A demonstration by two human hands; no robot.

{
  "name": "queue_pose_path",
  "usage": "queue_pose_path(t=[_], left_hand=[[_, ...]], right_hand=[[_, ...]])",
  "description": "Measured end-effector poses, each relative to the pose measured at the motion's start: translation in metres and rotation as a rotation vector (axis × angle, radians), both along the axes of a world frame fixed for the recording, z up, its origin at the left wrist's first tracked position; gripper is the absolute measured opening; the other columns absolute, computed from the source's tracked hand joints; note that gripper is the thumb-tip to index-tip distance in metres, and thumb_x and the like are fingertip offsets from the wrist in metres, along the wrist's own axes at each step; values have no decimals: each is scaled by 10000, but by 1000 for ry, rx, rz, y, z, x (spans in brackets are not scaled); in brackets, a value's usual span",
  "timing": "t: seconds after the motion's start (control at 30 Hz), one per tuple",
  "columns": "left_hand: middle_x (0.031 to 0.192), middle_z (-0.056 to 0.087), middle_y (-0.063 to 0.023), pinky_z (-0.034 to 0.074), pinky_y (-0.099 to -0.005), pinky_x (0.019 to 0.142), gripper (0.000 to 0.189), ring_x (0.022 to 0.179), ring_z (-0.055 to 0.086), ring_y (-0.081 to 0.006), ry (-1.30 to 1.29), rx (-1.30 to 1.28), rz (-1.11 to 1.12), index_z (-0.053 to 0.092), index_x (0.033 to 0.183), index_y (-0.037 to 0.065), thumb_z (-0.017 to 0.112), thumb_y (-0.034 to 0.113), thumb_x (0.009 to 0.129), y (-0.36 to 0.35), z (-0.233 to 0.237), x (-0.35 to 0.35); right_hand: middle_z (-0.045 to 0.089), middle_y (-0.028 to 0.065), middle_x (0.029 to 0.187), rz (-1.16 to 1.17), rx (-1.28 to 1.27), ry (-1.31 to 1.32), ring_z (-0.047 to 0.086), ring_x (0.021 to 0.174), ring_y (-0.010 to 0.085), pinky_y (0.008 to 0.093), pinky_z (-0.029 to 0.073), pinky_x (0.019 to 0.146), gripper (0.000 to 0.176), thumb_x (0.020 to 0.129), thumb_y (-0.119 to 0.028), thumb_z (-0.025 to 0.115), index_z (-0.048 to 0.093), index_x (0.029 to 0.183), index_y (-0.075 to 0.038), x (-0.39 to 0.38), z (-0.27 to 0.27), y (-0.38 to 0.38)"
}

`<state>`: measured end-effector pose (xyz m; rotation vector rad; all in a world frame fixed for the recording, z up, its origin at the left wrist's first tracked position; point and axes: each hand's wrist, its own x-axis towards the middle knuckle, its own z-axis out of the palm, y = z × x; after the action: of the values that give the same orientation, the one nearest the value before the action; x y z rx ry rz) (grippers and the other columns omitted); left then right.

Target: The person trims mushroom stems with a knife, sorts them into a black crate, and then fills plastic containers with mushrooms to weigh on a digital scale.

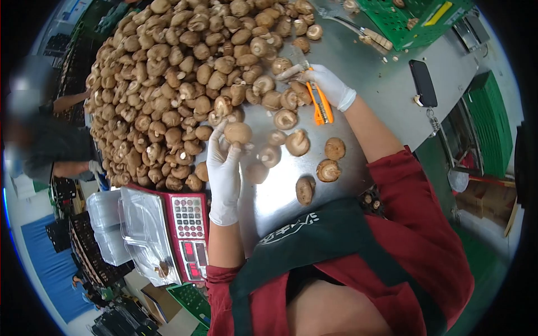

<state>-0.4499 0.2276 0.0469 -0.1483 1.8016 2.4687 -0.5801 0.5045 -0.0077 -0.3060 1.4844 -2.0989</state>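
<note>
My left hand [225, 173], in a white glove, pinches a brown mushroom [237, 133] by its edge above the metal table [274, 207]. My right hand [329, 87], also gloved, is closed around an orange cutter [319, 103] near the edge of the mushroom pile. The cutter's blade end points up and away from me. A large pile of mushrooms [168, 84] fills the far left of the table. Between my hands and nearer my body lie several loose mushrooms [297, 143], some cap down with pale stems showing.
A red scale [191, 218] with clear plastic trays [143, 224] stands at the left. At the back right are a green crate [412, 22], a wooden-handled knife [376, 38] and a black phone [423, 84]. Another person [42, 129] is at the far left.
</note>
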Motion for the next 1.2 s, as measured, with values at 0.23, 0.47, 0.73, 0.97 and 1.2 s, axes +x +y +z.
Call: queue_pose_path(t=[0.23, 0.47, 0.73, 0.97, 1.2], left_hand=[[1225, 572, -110, 537, -249, 811, 540, 964, 608, -155, -59, 357, 36, 359, 1444, 38, 590, 94, 959, -19, 6, 28], [1095, 605, -72, 501, -271, 733, 523, 891, 565, -128, -148, 751, 130, 399, 1423, 44, 516, 334, 1004, -39, 0, 54], [1057, 626, -81, 464, -345, 916, 260, 985, 584, -207, 92, -1261, 920, 625, 1114, -5, 672, 143, 906, -159, 96, 147], [1231, 576, -181, 422, -446, 986, 379, 1146, 540, -357, 105, -1959, 930, 578, 1243, 1, 623, 215, 934, -225, 94, 191], [1312, 509, -171, 419, -388, 1031, 582, 1182, 521, -305, 263, -1070, 290, 502, 1308, 0, 708, 16, 764, -58, 41, 111]], right_hand=[[525, 54, 633, -173, 23, 94, 478, 494, 130, 272, 433, 475, 389, 851, -56, 402, 630, 1144, 60, 0, -7, -10], [651, 136, 1205, -155, 79, 212, 577, 1164, 220, 322, 403, 1054, 353, 921, -142, 464, 647, 1168, 33, -10, -30, 1], [672, 129, 1122, -173, 103, 208, 618, 1054, 197, 314, 486, 933, 344, 906, -96, 442, 657, 1138, 38, -4, -14, -10], [607, 42, 799, -253, 179, 49, 582, 658, 111, 251, 493, 590, 330, 886, -65, 453, 654, 1129, 30, 6, -5, -14], [542, 17, 724, -261, 177, -44, 504, 553, 95, 233, 454, 506, 378, 854, -24, 416, 641, 1153, 32, 6, 7, -23]])
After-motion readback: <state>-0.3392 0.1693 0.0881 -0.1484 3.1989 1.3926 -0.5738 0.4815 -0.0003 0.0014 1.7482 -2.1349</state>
